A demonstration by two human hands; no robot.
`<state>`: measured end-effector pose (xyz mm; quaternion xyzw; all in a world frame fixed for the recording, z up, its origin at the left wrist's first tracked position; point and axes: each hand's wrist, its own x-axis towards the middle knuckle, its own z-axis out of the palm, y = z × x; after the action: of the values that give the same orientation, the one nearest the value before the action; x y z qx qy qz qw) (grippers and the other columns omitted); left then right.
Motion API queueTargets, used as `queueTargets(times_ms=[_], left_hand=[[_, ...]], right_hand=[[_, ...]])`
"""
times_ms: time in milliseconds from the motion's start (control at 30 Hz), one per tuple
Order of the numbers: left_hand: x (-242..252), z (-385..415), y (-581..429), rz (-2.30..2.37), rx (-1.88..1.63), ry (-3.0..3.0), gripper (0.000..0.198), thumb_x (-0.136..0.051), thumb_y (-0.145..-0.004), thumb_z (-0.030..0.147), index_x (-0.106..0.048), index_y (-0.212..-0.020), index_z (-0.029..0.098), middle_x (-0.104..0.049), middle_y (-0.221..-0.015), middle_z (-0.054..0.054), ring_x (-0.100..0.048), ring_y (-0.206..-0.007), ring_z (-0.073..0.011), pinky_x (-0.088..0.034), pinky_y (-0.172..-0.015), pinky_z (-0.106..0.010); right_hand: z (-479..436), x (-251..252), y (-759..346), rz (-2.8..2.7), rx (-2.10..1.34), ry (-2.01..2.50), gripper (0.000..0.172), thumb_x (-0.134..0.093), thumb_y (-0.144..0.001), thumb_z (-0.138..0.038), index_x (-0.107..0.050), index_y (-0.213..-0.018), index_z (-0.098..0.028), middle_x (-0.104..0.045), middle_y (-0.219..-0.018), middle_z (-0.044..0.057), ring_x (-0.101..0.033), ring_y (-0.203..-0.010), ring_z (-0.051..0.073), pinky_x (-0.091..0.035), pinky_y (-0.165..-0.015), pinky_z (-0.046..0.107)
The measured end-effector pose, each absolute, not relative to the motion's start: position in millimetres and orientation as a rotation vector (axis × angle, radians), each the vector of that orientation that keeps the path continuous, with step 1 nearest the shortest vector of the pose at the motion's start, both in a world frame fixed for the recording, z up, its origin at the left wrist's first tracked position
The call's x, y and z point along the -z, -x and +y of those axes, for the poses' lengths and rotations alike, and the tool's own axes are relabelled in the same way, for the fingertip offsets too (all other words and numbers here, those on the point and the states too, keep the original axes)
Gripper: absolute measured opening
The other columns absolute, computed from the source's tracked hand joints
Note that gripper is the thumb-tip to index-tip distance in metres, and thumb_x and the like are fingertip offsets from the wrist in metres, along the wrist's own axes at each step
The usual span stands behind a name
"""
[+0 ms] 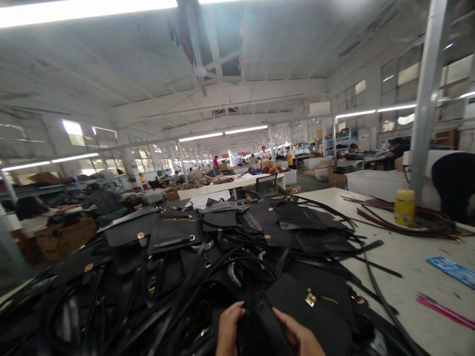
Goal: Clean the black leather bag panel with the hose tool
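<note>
A black piece [265, 321] is at the near middle, between the left hand [228, 330] and the right hand [300, 337], the fingers of each seemingly clamped on its sides. Work on it looks unfinished. Black bags [174, 228], several with gold clasps [310, 297] already fitted, lie heaped left and far across the table [401, 262]; I cannot tell which are finished and which are left.
</note>
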<state>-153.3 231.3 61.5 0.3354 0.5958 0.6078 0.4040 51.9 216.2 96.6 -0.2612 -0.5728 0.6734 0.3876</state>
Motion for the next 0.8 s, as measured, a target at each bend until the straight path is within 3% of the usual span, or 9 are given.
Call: queueTargets(times_ms=[67,133,167,400,567,800], left_hand=[[-63.3,225.1,148.8,1.468,-1.549,-0.859,0.027,-0.059,-0.049,0.03,-0.07,-0.069,0.015,-0.069,-0.07,-0.007,-0.06,-0.072,-0.0237,-0.043,-0.069,-0.033],[-65.3,220.4,145.0,1.448,-1.571,-0.865,0.028,-0.057,-0.051,0.029,-0.07,-0.073,0.015,-0.069,-0.079,-0.006,-0.06,-0.08,-0.0233,-0.042,-0.075,-0.032],[-66.1,219.0,143.6,1.446,-1.58,-0.858,0.028,-0.057,-0.052,0.029,-0.07,-0.074,0.015,-0.069,-0.081,-0.006,-0.059,-0.081,-0.0231,-0.042,-0.076,-0.031],[-66.2,219.8,140.7,1.407,-1.563,-0.822,0.026,-0.059,-0.051,0.024,-0.07,-0.072,0.014,-0.069,-0.075,-0.007,-0.06,-0.07,-0.021,-0.042,-0.071,-0.032],[-63.0,218.4,142.2,1.388,-1.62,-0.798,0.027,-0.06,-0.05,0.028,-0.069,-0.071,0.015,-0.069,-0.077,-0.006,-0.06,-0.076,-0.021,-0.043,-0.075,-0.032],[-55.5,225.4,137.3,1.484,-1.492,-0.904,0.029,-0.066,-0.052,0.033,-0.067,-0.073,0.012,-0.066,-0.062,-0.003,-0.057,-0.055,-0.0148,-0.043,-0.06,-0.029]], right_hand=[[212.6,-105.3,-43.3,-1.389,-1.78,0.691,0.081,-0.067,-0.05,-0.015,-0.04,-0.125,-0.008,-0.064,-0.095,0.009,-0.063,-0.064,0.018,-0.052,-0.058,0.026],[217.6,-116.8,-37.1,-1.375,-1.814,0.757,0.08,-0.059,-0.054,-0.015,-0.031,-0.129,-0.01,-0.065,-0.086,0.007,-0.055,-0.039,0.012,-0.044,-0.034,0.022],[222.4,-122.9,-35.5,-1.389,-1.796,0.786,0.08,-0.058,-0.055,-0.015,-0.03,-0.129,-0.01,-0.064,-0.08,0.005,-0.052,-0.035,0.011,-0.041,-0.03,0.021],[226.6,-144.8,-54.6,-1.42,-1.8,0.812,0.078,-0.06,-0.061,-0.015,-0.026,-0.131,-0.012,-0.059,-0.055,-0.004,-0.051,-0.035,0.012,-0.042,-0.03,0.019],[214.9,-134.1,-51.2,-1.504,-1.94,0.745,0.072,-0.061,-0.059,-0.015,-0.034,-0.126,-0.013,-0.059,-0.052,-0.003,-0.053,-0.035,0.014,-0.043,-0.029,0.021],[209.6,-145.5,-66.0,-1.515,-1.838,0.857,0.076,-0.06,-0.063,-0.016,-0.028,-0.132,-0.017,-0.058,-0.057,-0.005,-0.05,-0.037,0.01,-0.041,-0.034,0.019]])
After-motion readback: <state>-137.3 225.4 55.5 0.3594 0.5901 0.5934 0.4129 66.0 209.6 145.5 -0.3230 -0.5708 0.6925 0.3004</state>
